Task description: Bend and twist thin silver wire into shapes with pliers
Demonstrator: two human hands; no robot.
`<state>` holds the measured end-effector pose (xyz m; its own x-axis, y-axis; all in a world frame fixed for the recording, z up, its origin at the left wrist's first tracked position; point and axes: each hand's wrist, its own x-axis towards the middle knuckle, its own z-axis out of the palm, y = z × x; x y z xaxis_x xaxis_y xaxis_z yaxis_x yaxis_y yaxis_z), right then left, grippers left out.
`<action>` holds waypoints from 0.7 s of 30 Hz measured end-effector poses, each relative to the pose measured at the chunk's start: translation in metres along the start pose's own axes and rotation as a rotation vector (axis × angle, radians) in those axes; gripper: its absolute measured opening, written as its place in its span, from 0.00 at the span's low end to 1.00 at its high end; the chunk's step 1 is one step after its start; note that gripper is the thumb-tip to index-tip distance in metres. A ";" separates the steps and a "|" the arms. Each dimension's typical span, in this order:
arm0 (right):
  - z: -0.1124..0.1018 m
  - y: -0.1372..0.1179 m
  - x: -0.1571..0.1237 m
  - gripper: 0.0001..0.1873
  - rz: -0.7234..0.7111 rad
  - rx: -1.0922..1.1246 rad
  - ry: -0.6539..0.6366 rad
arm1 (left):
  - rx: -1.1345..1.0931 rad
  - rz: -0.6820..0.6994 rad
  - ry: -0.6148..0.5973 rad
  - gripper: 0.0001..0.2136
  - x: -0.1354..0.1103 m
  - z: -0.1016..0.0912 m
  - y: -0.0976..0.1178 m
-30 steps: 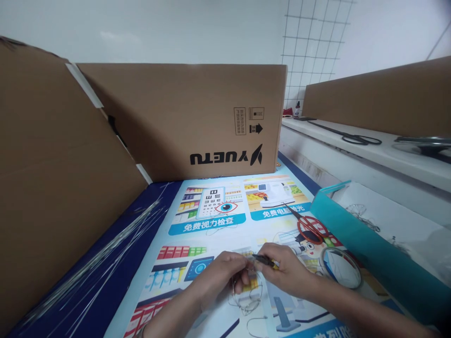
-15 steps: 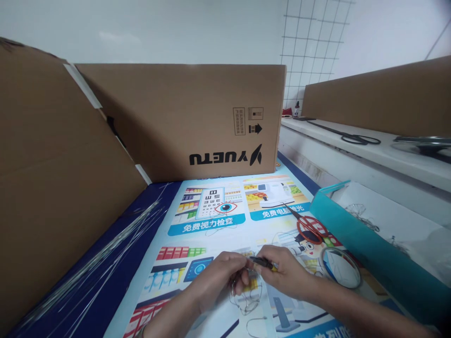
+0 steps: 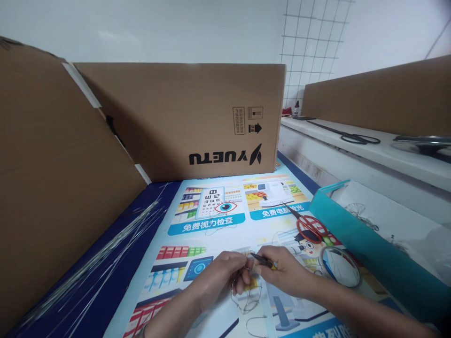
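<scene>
Both my hands meet low in the middle of the printed poster (image 3: 211, 220). My left hand (image 3: 220, 274) is closed, pinching a piece of thin bent wire (image 3: 246, 303) whose loops hang down onto the poster. My right hand (image 3: 285, 274) is closed round small dark pliers (image 3: 262, 260), their tip pointing left at the wire between my left fingers. The two hands touch at the fingertips.
Red-handled scissors (image 3: 306, 225) and a wire ring (image 3: 340, 267) lie right of my hands. A teal tray (image 3: 355, 239) holds bent wire pieces. Long straight wires (image 3: 102, 258) lie on the blue surface at left. Cardboard boxes (image 3: 183, 117) wall the back and left.
Almost nothing: my hands stay together, with the pliers shifted very slightly at the wire.
</scene>
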<state>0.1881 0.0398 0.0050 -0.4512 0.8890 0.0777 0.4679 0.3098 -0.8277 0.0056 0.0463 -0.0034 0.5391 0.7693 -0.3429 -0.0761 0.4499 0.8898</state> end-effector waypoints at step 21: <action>0.003 0.012 0.002 0.04 0.120 0.399 0.089 | 0.111 0.004 -0.034 0.08 0.003 -0.008 -0.005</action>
<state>0.1906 0.0443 -0.0066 -0.3361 0.9418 0.0006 0.1746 0.0629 -0.9826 0.0007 0.0495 -0.0114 0.5674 0.7542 -0.3306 0.0137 0.3927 0.9195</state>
